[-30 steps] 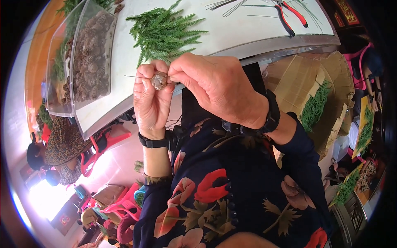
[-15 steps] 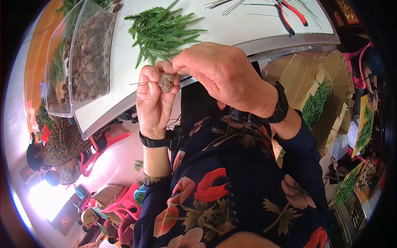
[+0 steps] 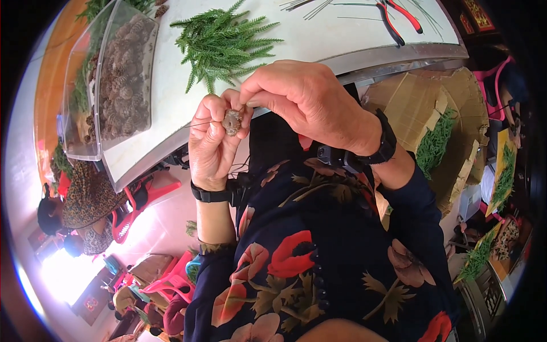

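Observation:
A small brown pine cone (image 3: 232, 122) is held in the fingertips of my left hand (image 3: 212, 139), just in front of the table edge. A thin dark wire (image 3: 199, 123) crosses the cone's side and sticks out to the left past my left thumb. My right hand (image 3: 316, 105) is closed in a pinch at the cone's upper right, thumb and forefinger pressed together on the wire's other end, which is mostly hidden by the fingers. Beyond both hands a pile of green artificial sprigs (image 3: 225, 45) lies on the white table (image 3: 319, 34).
A clear plastic bin (image 3: 154, 74) full of pine cones stands at the table's left. Red-handled pliers (image 3: 393, 25) and loose wires (image 3: 319, 8) lie at the far right. An open cardboard box (image 3: 393, 97) with greenery is at my right. Other people sit at lower left.
The cone has turned a little in my left fingers, and its wire end now tilts upward to the right. My right pinch has shifted slightly right and down.

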Demonstrator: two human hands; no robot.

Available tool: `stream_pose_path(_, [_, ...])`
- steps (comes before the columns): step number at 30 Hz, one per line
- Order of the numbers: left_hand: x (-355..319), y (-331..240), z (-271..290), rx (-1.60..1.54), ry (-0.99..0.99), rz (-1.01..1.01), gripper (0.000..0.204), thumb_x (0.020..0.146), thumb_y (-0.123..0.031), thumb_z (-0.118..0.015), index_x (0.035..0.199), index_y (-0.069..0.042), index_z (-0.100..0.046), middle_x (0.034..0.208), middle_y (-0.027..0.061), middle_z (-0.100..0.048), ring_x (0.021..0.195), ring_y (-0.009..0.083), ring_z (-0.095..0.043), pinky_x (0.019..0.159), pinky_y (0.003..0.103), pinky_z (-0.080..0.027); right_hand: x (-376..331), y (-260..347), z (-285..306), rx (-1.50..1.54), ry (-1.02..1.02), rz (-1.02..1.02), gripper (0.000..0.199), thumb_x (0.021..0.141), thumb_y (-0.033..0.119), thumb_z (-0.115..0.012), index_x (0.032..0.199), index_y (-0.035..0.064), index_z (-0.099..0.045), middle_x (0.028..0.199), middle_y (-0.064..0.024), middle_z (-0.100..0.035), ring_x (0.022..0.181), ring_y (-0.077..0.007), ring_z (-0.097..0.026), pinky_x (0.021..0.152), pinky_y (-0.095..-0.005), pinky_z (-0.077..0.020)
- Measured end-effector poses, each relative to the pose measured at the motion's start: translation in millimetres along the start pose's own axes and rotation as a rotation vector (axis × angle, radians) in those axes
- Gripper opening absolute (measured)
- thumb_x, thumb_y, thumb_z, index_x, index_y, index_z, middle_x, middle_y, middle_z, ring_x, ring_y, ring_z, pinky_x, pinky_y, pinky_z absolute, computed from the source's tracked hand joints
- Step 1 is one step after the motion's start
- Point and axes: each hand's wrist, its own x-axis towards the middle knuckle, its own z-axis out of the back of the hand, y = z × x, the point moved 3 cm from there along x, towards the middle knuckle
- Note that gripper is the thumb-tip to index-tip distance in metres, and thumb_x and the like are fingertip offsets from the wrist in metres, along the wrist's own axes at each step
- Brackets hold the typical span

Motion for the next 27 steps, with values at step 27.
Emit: stream_pose_path(27, [-14,-2,-2,0.056,-0.122,0.171,0.02,0.094,-0.019,-0.058,0.103,-0.002,-0.052,0.099,0.0203,-0.061,0.076,0.016,-0.054,0.068,0.023,-0.045,6,-2,14,-0.017,-0.007,-0.157,0.009,0.086,0.007,-0.062,0.091,0.0008,-0.065,0.073,-0.0061,-0.059,0.058,-0.0157,-0.055,0.056,-0.0278,-0.0438])
